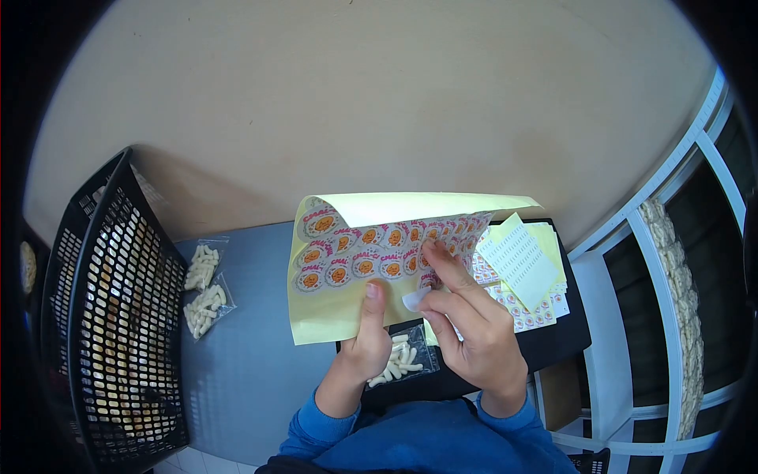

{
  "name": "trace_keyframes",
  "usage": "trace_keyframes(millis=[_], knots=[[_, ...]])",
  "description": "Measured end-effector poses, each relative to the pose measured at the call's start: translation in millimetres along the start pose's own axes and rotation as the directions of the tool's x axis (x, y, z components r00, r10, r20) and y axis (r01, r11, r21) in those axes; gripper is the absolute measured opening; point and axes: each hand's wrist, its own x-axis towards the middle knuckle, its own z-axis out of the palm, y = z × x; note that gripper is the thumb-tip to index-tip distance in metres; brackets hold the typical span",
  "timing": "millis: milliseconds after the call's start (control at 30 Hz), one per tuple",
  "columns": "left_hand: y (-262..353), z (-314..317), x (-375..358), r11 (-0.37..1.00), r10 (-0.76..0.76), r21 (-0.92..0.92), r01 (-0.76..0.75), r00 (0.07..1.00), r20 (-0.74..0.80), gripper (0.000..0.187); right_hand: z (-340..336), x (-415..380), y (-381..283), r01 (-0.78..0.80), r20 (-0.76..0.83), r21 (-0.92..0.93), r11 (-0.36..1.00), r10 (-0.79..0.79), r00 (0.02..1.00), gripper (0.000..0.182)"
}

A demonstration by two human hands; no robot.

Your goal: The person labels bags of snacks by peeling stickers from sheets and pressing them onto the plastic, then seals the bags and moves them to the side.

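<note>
A yellow-backed sheet of round stickers is held up in front of me, its top edge curling over. My left hand grips the lower edge, thumb on the front and fingers hidden behind. Near the sheet's right part, my right hand pinches a whitish sticker between thumb and finger, one fingertip resting on the printed rows. The sticker's printed face does not show. Below the hands lies a clear bag of pale stick-shaped snacks, partly covered by my left hand.
Two more snack bags lie on the grey table at left, beside a tall black perforated basket. Stacked sticker sheets and a small label sheet rest on a black surface at right. A white rack stands beyond.
</note>
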Motion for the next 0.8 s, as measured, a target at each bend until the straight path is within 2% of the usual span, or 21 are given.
trace_keyframes(millis=[233, 800], knots=[[-3.3, -2.2, -0.5, 0.999, 0.029, -0.034, -0.029, 0.999, -0.028, 0.044, -1.9, 1.0, -1.5, 0.031, 0.028, -0.017, 0.999, -0.030, 0.999, 0.012], [-6.0, -5.9, -0.4, 0.997, -0.066, -0.035, 0.065, 0.998, -0.019, 0.046, -4.5, -0.7, 0.2, 0.032, 0.112, -0.007, 0.999, -0.031, 0.993, 0.011]])
